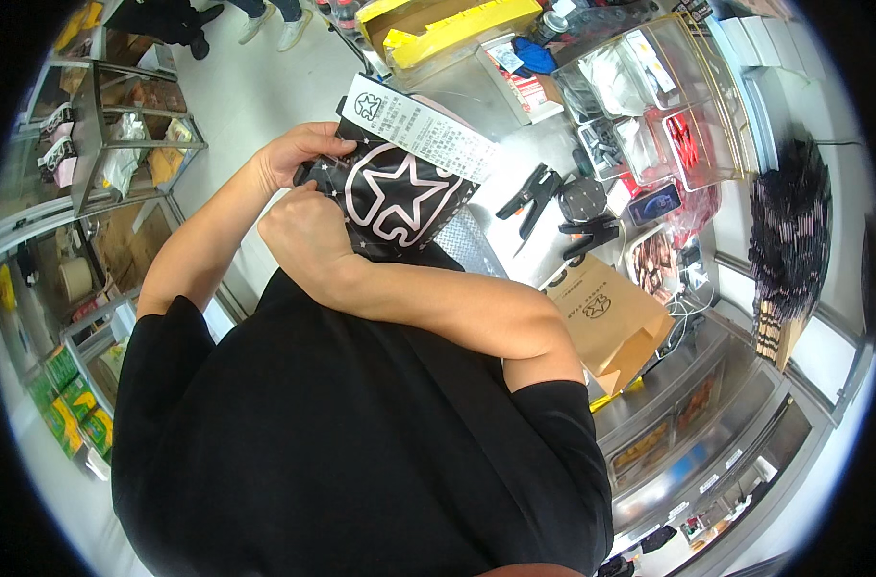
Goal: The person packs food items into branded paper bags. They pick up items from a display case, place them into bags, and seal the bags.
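Note:
A black plastic bag [402, 195] with a white star logo is held up in front of my chest. My left hand [308, 148] pinches its upper left corner between thumb and fingers. Curled against the bag's left edge, my right hand [309, 227] reaches across my body; its fingertips are mostly hidden. A long white paper receipt [420, 126] with printing lies along the top of the bag. How the receipt is attached cannot be seen. Right of the bag, on the steel counter [481, 115], are a black plier-type tool [533, 196] and a second black tool [589, 234].
A brown paper bag [597, 310] lies on the counter near my right elbow. Beyond are a smartphone [654, 204], clear organizer bins [640, 137] and a yellow box [459, 32]. Glass-and-metal shelving [92, 144] stands left. Another person's shoes [294, 30] are on the floor ahead.

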`<state>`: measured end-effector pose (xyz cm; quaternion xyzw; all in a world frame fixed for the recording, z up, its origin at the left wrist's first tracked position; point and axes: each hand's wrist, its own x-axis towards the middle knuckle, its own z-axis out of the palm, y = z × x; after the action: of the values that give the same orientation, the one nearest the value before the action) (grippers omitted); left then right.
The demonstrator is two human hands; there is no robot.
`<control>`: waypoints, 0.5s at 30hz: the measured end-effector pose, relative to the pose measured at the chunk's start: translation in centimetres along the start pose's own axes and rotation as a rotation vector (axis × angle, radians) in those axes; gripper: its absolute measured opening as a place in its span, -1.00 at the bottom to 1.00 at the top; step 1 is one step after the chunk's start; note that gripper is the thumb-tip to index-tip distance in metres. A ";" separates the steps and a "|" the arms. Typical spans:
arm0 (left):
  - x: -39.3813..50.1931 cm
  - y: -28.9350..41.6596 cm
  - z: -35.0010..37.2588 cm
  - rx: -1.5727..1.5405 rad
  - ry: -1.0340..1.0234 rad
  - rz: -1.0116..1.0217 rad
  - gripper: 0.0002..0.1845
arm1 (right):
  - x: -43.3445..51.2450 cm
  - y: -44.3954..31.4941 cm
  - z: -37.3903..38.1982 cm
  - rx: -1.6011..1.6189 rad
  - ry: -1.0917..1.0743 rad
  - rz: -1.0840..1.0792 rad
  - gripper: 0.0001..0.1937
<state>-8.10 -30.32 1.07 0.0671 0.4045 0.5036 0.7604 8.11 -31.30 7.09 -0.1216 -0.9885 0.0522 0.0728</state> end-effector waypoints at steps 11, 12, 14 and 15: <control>-0.1 -0.1 0.0 -0.028 -0.032 -0.012 -0.60 | 0.0 -0.3 -0.1 0.031 -0.050 0.010 -0.60; -0.1 -0.1 0.0 -0.025 -0.029 -0.017 -0.59 | 0.0 -0.5 -0.1 -0.004 -0.073 0.018 -0.60; -0.1 0.0 -0.1 -0.032 -0.054 -0.021 -0.58 | 0.1 -0.6 -0.1 0.030 -0.038 0.022 -0.60; -0.2 0.0 0.0 -0.027 -0.039 -0.018 -0.58 | 0.1 -0.6 -0.2 0.014 -0.065 0.026 -0.60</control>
<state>-8.14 -30.48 1.12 0.0630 0.3835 0.5010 0.7733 7.87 -31.85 7.34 -0.1322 -0.9883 0.0641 0.0408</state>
